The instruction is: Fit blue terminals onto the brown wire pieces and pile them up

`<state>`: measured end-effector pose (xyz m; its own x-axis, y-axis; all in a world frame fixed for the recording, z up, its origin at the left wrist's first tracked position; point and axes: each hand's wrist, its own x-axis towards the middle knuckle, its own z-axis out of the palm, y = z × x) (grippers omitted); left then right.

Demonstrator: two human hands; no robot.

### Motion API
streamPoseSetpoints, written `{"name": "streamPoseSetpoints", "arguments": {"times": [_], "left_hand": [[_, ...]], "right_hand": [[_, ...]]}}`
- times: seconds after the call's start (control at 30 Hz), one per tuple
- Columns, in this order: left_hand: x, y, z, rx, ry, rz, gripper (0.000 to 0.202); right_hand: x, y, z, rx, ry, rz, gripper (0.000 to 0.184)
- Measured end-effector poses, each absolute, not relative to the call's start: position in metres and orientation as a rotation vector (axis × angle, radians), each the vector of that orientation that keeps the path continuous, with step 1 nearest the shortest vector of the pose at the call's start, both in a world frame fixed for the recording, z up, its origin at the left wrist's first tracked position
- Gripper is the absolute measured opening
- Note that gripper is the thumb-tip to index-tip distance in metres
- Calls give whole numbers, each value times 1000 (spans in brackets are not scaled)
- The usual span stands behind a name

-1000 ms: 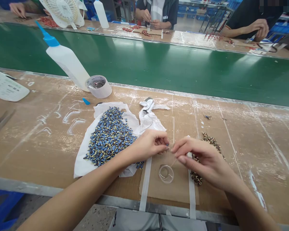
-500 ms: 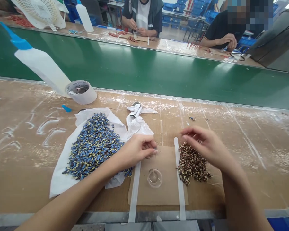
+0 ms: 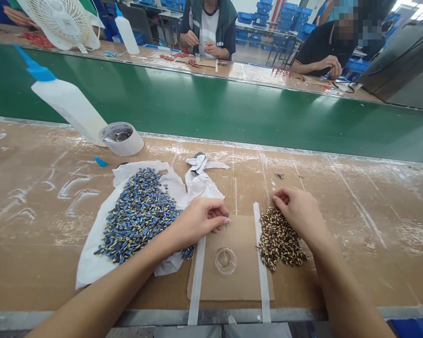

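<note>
Two hands work: my left hand (image 3: 200, 218) pinches a tiny blue piece over taped cardboard, my right hand (image 3: 298, 211) rests, fingers curled, on the brown-and-cream pile of small parts (image 3: 280, 239) — light, slippery, best pinched singly.

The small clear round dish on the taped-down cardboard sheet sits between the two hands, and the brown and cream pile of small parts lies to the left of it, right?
Not quite. In the head view the small clear round dish does sit on the taped-down cardboard sheet between the left hand and right hand, but the brown and cream pile lies to its right.
</note>
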<state>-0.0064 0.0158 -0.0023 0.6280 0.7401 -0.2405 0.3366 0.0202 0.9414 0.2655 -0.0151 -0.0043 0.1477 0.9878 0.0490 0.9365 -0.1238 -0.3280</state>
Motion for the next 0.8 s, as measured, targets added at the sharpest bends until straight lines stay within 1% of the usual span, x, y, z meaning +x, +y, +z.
{"name": "streamPoseSetpoints", "arguments": {"times": [0.07, 0.13, 0.2, 0.33, 0.4, 0.57, 0.7, 0.73, 0.8], "left_hand": [[-7, 16, -1, 1587, 937, 412, 12], [-7, 15, 1, 1577, 954, 426, 12], [-8, 14, 2, 1554, 952, 436, 12], [-8, 13, 4, 1519, 936, 465, 11], [-9, 14, 6, 1527, 942, 489, 12], [-9, 13, 7, 1555, 959, 517, 10], [-5, 9, 4, 1522, 953, 533, 13], [-4, 7, 2, 1520, 951, 546, 13], [-2, 5, 0, 1544, 951, 574, 15]], "right_hand": [[265, -15, -4, -2100, -1882, 164, 19], [264, -15, -1, -2012, -1840, 150, 18], [259, -16, 3, -1895, -1735, 292, 18], [244, -21, 8, -1633, -1465, 834, 20], [235, -23, 9, -1565, -1384, 998, 21], [217, -27, 11, -1503, -1324, 1087, 19], [208, -32, 10, -1396, -1357, 1198, 14], [206, -34, 10, -1354, -1366, 1228, 14], [202, -36, 9, -1295, -1370, 1278, 21]]}}
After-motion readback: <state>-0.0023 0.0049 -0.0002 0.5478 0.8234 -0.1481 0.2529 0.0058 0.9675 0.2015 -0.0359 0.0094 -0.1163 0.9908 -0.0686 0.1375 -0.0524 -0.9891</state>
